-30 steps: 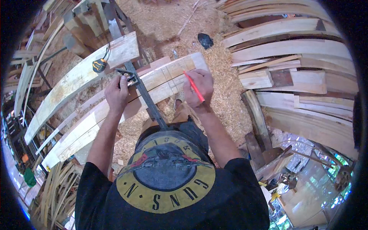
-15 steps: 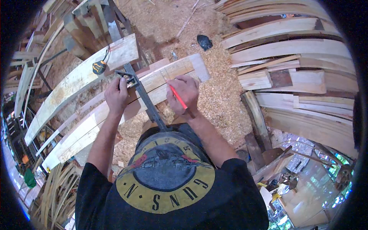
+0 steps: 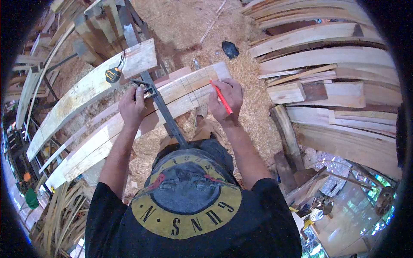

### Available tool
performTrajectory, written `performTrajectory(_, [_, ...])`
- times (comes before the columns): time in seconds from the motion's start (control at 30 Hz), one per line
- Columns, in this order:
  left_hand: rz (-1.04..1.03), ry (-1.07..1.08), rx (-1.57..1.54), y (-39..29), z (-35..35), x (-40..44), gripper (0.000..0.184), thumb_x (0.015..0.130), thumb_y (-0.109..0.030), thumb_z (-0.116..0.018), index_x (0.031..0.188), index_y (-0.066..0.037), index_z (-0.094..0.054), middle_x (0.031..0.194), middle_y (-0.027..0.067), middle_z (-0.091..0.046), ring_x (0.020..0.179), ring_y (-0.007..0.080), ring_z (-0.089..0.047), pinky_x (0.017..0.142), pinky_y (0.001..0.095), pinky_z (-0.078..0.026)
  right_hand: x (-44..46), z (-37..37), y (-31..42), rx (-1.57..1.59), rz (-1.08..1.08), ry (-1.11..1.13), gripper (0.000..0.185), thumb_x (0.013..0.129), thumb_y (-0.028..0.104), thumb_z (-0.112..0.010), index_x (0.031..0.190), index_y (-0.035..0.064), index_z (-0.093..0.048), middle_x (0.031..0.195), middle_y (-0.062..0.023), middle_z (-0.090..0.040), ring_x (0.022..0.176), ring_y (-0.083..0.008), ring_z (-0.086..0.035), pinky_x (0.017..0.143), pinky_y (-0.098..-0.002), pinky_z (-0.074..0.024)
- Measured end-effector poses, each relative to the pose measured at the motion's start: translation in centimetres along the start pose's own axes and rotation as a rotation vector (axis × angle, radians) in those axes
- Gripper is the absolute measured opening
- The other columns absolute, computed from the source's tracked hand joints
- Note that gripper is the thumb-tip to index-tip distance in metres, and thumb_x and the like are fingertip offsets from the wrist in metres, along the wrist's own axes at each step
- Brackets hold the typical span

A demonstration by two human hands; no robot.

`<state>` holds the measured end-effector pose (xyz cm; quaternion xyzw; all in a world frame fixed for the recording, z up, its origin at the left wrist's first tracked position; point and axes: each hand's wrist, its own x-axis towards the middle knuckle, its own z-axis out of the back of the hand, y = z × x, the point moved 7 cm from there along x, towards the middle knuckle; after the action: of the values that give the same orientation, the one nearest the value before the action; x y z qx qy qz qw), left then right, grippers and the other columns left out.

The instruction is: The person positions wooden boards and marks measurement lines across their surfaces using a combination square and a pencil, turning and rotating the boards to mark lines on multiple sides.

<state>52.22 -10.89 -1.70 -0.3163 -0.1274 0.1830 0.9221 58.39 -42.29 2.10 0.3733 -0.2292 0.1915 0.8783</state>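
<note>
My right hand (image 3: 227,98) is closed around a red pencil (image 3: 222,98), its tip at the top face of a long pale curved board (image 3: 174,89). Several pencil lines cross this board and the one beside it (image 3: 185,103). My left hand (image 3: 131,105) is closed at the black head of a long metal bar clamp (image 3: 162,109), thumb uppermost. The clamp's bar lies across the boards and runs back toward my waist. Part of its head is hidden by my fingers.
A yellow-and-black tape measure (image 3: 113,75) sits on another curved board (image 3: 92,88) farther out. Stacked curved planks (image 3: 327,58) fill the right side. Sawdust (image 3: 254,124) covers the ground, with a dark object (image 3: 230,50) on it. Thin strips (image 3: 64,215) lie at lower left.
My right hand has moved right along the board with the pencil, uncovering the pencil lines and a foot below. My left hand stays at the clamp.
</note>
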Motion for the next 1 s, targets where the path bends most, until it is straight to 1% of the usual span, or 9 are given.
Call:
performTrajectory(0.2, [0.019,0.001,0.016,0.0,0.1,0.0,0.030,0.099,-0.031,-0.058,0.085,-0.005,-0.065,0.075,0.0150,-0.062,0.070,0.0331,-0.062,0.066,0.0437,-0.046,-0.8,-2.1,3.9,0.118,0.086,0.060,0.022,0.072,0.009,-0.071,0.094,0.0077,-0.070,0.088,-0.0090,-0.069,0.092,-0.0325,-0.065,0.084,-0.0455,-0.0493])
performTrajectory(0.3, [0.049,0.018,-0.026,-0.2,0.2,0.0,0.029,0.098,-0.030,-0.059,0.086,-0.005,-0.066,0.073,0.0142,-0.061,0.069,0.0324,-0.061,0.066,0.0433,-0.046,-0.3,0.0,-0.4,0.037,0.053,-0.036,0.018,0.076,0.008,-0.070,0.094,0.0065,-0.070,0.089,-0.0091,-0.070,0.092,-0.0328,-0.065,0.084,-0.0442,-0.0492])
performTrajectory(0.47, [-0.056,-0.064,-0.027,-0.1,0.3,0.1,0.026,0.096,-0.029,-0.062,0.090,-0.004,-0.068,0.079,0.0137,-0.062,0.072,0.0319,-0.062,0.068,0.0415,-0.048,0.5,5.2,-4.5,0.459,-0.262,-0.176,0.017,0.081,0.001,-0.058,0.093,0.0045,-0.069,0.089,-0.0107,-0.068,0.090,-0.0278,-0.066,0.080,-0.0405,-0.0502])
performTrajectory(0.57, [-0.019,-0.046,-0.044,0.3,0.3,0.3,0.024,0.095,-0.027,-0.064,0.093,-0.004,-0.070,0.088,0.0130,-0.064,0.081,0.0301,-0.063,0.074,0.0407,-0.049,-0.6,3.7,-2.3,0.504,-0.252,0.103,0.013,0.083,0.000,-0.055,0.088,0.0031,-0.067,0.084,-0.0063,-0.063,0.076,-0.0168,-0.058,0.072,-0.0311,-0.0490])
performTrajectory(0.63, [0.071,0.018,-0.074,0.7,0.2,0.2,0.023,0.095,-0.026,-0.064,0.094,-0.004,-0.070,0.089,0.0125,-0.064,0.084,0.0293,-0.063,0.076,0.0406,-0.049,-3.6,0.6,0.5,0.419,-0.596,0.610,0.020,0.082,0.013,-0.058,0.094,0.0026,-0.069,0.080,-0.0153,-0.066,0.073,-0.0282,-0.067,0.069,-0.0409,-0.0531])
performTrajectory(0.7, [0.045,-0.027,-0.049,0.1,1.0,0.2,0.021,0.094,-0.023,-0.066,0.098,-0.003,-0.068,0.090,0.0132,-0.064,0.084,0.0297,-0.063,0.077,0.0406,-0.049,-7.6,-3.5,1.8,0.521,-0.447,0.802,0.029,0.084,0.025,-0.063,0.100,0.0015,-0.069,0.079,-0.0182,-0.067,0.073,-0.0313,-0.067,0.071,-0.0428,-0.0537])
performTrajectory(0.77, [-0.039,-0.153,-0.030,-0.4,2.3,0.0,0.020,0.093,-0.019,-0.066,0.102,-0.002,-0.067,0.090,0.0133,-0.064,0.082,0.0307,-0.063,0.077,0.0402,-0.050,-8.7,-5.2,3.5,0.468,-0.513,0.940,0.035,0.086,0.033,-0.066,0.102,0.0021,-0.070,0.080,-0.0190,-0.068,0.074,-0.0324,-0.068,0.072,-0.0432,-0.0536])
performTrajectory(0.87, [-0.110,-0.390,-0.133,-3.4,6.3,-1.5,0.021,0.095,-0.020,-0.065,0.109,-0.005,-0.064,0.096,0.0102,-0.062,0.091,0.0205,-0.060,0.082,0.0340,-0.047,-9.3,-6.8,4.2,0.470,-0.536,1.030,0.046,0.088,0.045,-0.068,0.105,0.0032,-0.070,0.078,-0.0190,-0.068,0.074,-0.0326,-0.068,0.071,-0.0434,-0.0530])
performTrajectory(1.0, [-0.177,-0.181,-0.761,-14.5,12.4,-6.9,0.009,0.091,-0.007,-0.058,0.097,-0.002,-0.056,0.081,0.0051,-0.057,0.074,0.0164,-0.054,0.066,0.0323,-0.045,-11.9,-10.4,1.5,0.561,-0.501,1.085,0.050,0.088,0.051,-0.069,0.106,0.0044,-0.071,0.075,-0.0171,-0.067,0.072,-0.0288,-0.066,0.068,-0.0418,-0.0515])
